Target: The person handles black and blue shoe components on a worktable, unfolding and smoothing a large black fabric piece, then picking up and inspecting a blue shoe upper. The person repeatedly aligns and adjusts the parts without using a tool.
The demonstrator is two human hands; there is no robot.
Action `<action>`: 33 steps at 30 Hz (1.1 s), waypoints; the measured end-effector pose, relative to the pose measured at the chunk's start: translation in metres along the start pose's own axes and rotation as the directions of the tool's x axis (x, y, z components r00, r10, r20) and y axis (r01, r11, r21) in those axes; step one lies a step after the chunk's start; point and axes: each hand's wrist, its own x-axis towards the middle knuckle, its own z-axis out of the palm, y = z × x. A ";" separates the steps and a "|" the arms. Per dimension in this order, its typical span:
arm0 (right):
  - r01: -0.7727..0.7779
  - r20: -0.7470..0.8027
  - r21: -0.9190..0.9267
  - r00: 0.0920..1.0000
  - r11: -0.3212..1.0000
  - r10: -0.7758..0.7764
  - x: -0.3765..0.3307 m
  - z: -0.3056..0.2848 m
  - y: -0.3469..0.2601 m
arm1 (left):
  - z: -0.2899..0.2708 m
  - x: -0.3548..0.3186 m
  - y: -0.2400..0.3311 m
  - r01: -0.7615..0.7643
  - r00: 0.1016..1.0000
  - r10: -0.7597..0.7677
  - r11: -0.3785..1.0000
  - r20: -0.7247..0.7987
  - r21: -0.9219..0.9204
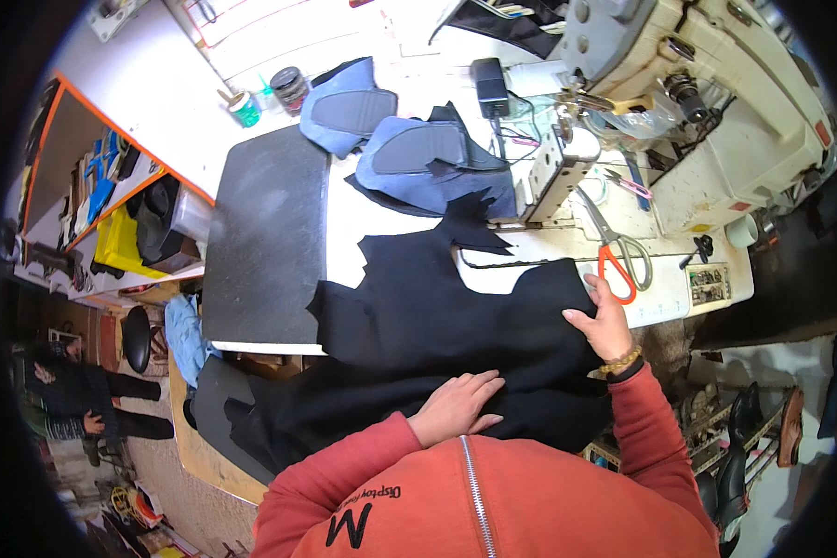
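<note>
A large black sheet of soft, leather-like material (437, 316) with jagged, cut-out edges drapes over the table's front edge and across my lap. My left hand (460, 405) lies flat on it near my body, fingers stretched out. At the sheet's right edge is my right hand (606, 323), its thumb over the material and the index finger along the border; the other fingers are mostly hidden. Just beyond that hand, scissors with orange-red handles (614, 270) rest on the white table. Two blue-grey shoe-upper pieces with dark patches (349, 113) (418, 151) lie farther back.
A sewing machine (735, 139) stands at the right back, beside a black power adapter (490, 88). A dark board (265, 232) covers the table's left part. Jars (288, 90) stand behind it. Shoes hang on a rack (753, 437) at lower right. Another person (84, 400) is at far left.
</note>
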 end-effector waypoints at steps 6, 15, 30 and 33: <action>-0.099 0.103 0.443 0.993 0.891 0.060 -0.005 0.001 0.002 | -0.002 -0.005 0.000 0.049 0.976 -0.086 0.982 -0.201 -0.180; -0.005 -0.024 0.497 1.000 0.868 0.020 -0.013 -0.039 0.030 | -0.017 -0.067 -0.035 0.093 0.216 -0.758 0.644 -0.616 -0.760; 0.049 -0.122 0.506 0.992 0.861 0.015 -0.024 -0.029 0.076 | -0.051 -0.038 -0.039 0.531 0.388 -0.369 0.838 -0.845 -0.121; 0.016 -0.148 0.500 0.987 0.866 0.068 -0.024 -0.025 0.081 | -0.060 -0.036 -0.045 0.481 0.407 -0.274 0.875 -0.871 -0.050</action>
